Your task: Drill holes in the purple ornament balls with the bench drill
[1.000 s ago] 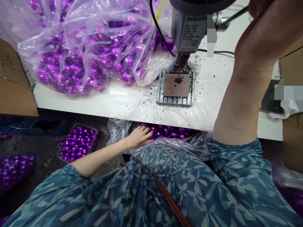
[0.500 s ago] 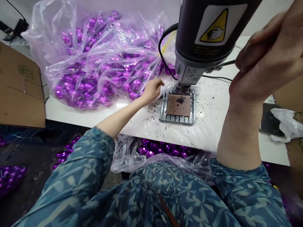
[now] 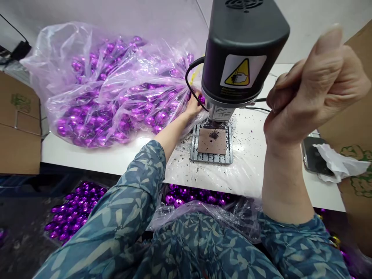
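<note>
My right hand [image 3: 310, 93] is raised at the right, fingers wrapped round the thin lever [image 3: 257, 100] of a small bench drill [image 3: 241, 58]. My left hand [image 3: 194, 105] reaches to the mouth of a big clear bag of purple faceted balls [image 3: 116, 97] on the white table, partly behind the drill's head. Its fingers curl at the bag's opening; whether they hold a ball is hidden. Under the drill bit lies a brown plate on a metal base [image 3: 212, 142], strewn with dark chips.
A second bag of purple balls [image 3: 197, 197] rests in my lap under the table's edge. A tray of purple balls [image 3: 72, 209] sits on the floor at left. Cardboard boxes [image 3: 17, 128] stand left and right. A phone [image 3: 312, 157] and crumpled tissue [image 3: 337, 164] lie at right.
My left hand rose from the lap bag to the table and moved on to the big bag's mouth beside the drill. My right hand stayed on the lever; the view tilted up.
</note>
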A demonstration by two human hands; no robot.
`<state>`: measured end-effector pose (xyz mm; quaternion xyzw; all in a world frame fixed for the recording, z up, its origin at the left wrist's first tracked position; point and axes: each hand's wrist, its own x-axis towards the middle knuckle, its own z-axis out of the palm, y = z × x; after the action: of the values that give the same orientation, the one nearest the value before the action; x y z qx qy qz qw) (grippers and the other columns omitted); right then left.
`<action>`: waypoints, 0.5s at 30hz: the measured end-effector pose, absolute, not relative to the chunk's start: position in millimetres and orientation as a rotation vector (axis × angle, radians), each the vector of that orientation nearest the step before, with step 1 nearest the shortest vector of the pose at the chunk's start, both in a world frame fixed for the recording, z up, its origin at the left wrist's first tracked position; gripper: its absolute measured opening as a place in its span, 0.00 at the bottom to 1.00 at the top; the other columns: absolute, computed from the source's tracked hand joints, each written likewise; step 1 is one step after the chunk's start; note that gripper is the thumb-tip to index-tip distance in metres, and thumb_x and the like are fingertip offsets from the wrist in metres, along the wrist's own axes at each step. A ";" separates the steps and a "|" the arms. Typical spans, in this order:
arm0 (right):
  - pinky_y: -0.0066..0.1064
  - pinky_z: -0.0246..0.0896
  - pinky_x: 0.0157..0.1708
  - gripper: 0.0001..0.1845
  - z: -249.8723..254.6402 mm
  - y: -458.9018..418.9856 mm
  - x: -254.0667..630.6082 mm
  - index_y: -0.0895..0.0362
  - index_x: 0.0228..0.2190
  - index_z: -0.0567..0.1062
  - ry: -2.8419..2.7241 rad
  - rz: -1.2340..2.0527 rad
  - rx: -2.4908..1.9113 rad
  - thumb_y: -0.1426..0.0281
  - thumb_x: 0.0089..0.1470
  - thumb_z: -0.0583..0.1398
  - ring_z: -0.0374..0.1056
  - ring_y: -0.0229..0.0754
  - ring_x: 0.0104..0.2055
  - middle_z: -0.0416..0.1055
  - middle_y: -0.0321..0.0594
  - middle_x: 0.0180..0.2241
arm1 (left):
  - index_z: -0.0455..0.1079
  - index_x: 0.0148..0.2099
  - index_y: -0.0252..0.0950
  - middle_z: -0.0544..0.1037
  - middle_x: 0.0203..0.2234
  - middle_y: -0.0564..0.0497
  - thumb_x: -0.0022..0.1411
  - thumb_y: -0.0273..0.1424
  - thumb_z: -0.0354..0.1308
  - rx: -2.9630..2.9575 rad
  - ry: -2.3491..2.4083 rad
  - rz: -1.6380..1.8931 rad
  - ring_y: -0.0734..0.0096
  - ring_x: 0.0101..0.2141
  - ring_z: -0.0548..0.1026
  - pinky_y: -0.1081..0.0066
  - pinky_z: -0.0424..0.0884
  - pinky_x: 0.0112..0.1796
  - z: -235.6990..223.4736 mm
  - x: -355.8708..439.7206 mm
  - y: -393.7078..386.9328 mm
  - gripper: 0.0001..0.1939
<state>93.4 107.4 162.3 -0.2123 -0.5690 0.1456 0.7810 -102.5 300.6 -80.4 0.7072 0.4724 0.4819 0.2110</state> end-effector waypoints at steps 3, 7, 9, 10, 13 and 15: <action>0.20 0.44 0.22 0.32 160.8 111.9 93.5 0.65 0.15 0.65 -1.214 0.295 -0.416 0.54 0.58 0.61 0.54 0.17 0.17 0.56 0.30 0.13 | 0.68 0.45 0.37 0.82 0.42 0.51 0.62 0.28 0.72 1.775 1.390 1.336 0.63 0.50 0.78 0.55 0.74 0.59 -74.9 -102.4 294.8 0.16; 0.21 0.42 0.20 0.31 161.7 112.6 91.6 0.64 0.16 0.65 -1.196 0.317 -0.419 0.53 0.58 0.62 0.50 0.19 0.15 0.54 0.29 0.12 | 0.72 0.44 0.37 0.82 0.42 0.48 0.58 0.30 0.74 1.694 1.280 1.384 0.58 0.50 0.80 0.55 0.75 0.57 -62.0 -109.3 272.7 0.15; 0.22 0.42 0.21 0.31 162.7 110.9 90.3 0.63 0.16 0.65 -1.197 0.334 -0.444 0.52 0.57 0.62 0.50 0.20 0.15 0.53 0.29 0.13 | 0.74 0.46 0.37 0.82 0.43 0.46 0.61 0.33 0.72 1.694 1.256 1.344 0.58 0.49 0.80 0.55 0.76 0.56 -57.5 -121.9 253.2 0.14; 0.23 0.42 0.21 0.31 163.1 110.5 89.8 0.63 0.16 0.65 -1.194 0.334 -0.451 0.52 0.56 0.62 0.50 0.20 0.15 0.53 0.30 0.13 | 0.75 0.49 0.37 0.82 0.43 0.45 0.64 0.35 0.70 1.692 1.254 1.323 0.59 0.49 0.81 0.56 0.76 0.55 -56.1 -130.0 242.0 0.14; 0.26 0.43 0.21 0.31 162.9 112.1 89.3 0.61 0.15 0.63 -1.178 0.312 -0.440 0.50 0.55 0.62 0.48 0.22 0.14 0.52 0.30 0.12 | 0.72 0.58 0.41 0.82 0.47 0.44 0.71 0.41 0.63 1.607 1.234 1.288 0.62 0.47 0.82 0.58 0.81 0.49 -51.7 -155.9 207.2 0.17; 0.27 0.45 0.20 0.31 162.1 114.7 89.6 0.60 0.14 0.63 -1.177 0.306 -0.431 0.50 0.55 0.61 0.48 0.23 0.14 0.51 0.31 0.11 | 0.70 0.62 0.44 0.82 0.52 0.42 0.73 0.43 0.58 1.512 1.185 1.288 0.63 0.47 0.83 0.60 0.83 0.45 -45.5 -169.3 185.0 0.20</action>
<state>89.6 114.7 162.1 -0.2007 -0.5485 0.1426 0.7991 -169.3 185.0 -45.5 0.5985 0.4689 0.5097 0.4027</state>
